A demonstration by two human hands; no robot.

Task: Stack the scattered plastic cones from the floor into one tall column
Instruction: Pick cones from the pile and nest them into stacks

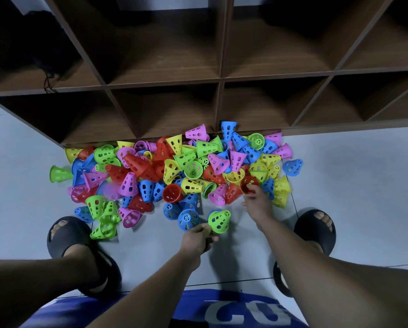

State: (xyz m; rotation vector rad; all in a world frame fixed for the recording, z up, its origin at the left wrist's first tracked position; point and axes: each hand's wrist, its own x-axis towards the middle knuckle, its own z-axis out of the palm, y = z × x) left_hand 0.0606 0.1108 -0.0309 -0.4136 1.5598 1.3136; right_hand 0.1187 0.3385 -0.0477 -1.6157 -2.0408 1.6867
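Head view: the cone pile [174,166] lies on the grey tiled floor [352,185], its far edge against the foot of the brown wood-grain shelf [219,100]. Bare tile stays open at both sides and between the black slippers [316,228]. The cones are glossy, blunt-topped plastic pierced with oval holes. The left hand [199,235] pinches a green cone [219,221] by its wide rim, just clear of the pile's near edge. The right hand [257,204], thumb spread, touches a red cone [249,185]; whether it grips, I cannot tell.

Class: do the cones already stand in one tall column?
No, the cones lie heaped on the floor; the left hand holds one green cone.
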